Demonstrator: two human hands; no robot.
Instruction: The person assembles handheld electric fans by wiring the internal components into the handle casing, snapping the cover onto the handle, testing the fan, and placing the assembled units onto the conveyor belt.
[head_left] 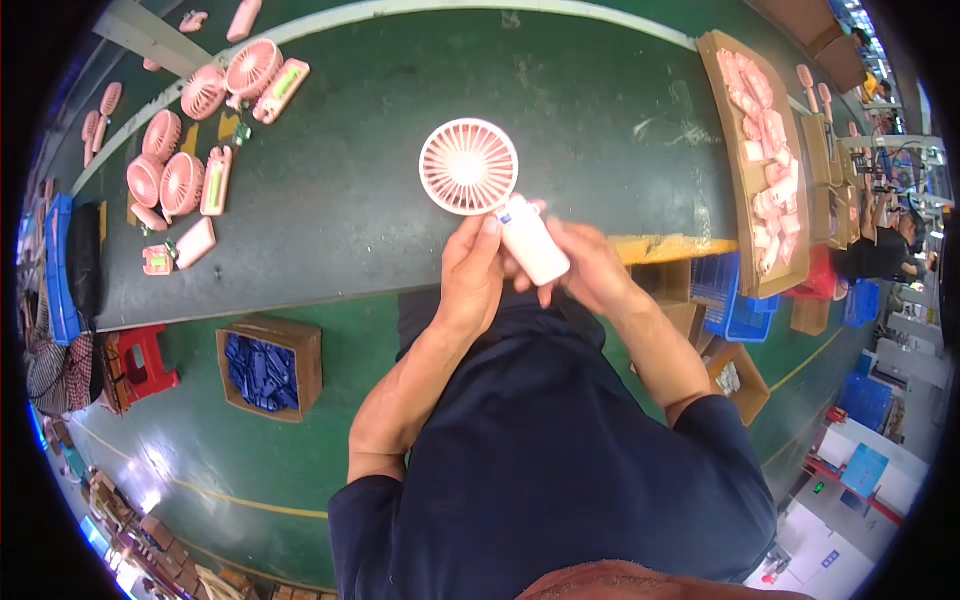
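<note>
A pink handheld fan [535,240] is held over the near edge of the green worktable [380,190]. Its round grille faces up, and its pale handle slants down to the right. My left hand [473,270] grips it by the neck, thumb laid on top near the joint of head and handle. On the other side my right hand [592,262], slightly blurred, closes on the handle; some of its fingers are hidden behind it. Several loose fan heads [182,185] lie at the left of the table, among opened handle shells [216,180] with green parts inside.
At the right end of the table stands a cardboard tray [735,190] heaped with pink parts. Below the table are a carton [310,375] of dark blue pieces, a red stool [150,362] and blue crates [745,312]. Another person [880,245] is at the far right.
</note>
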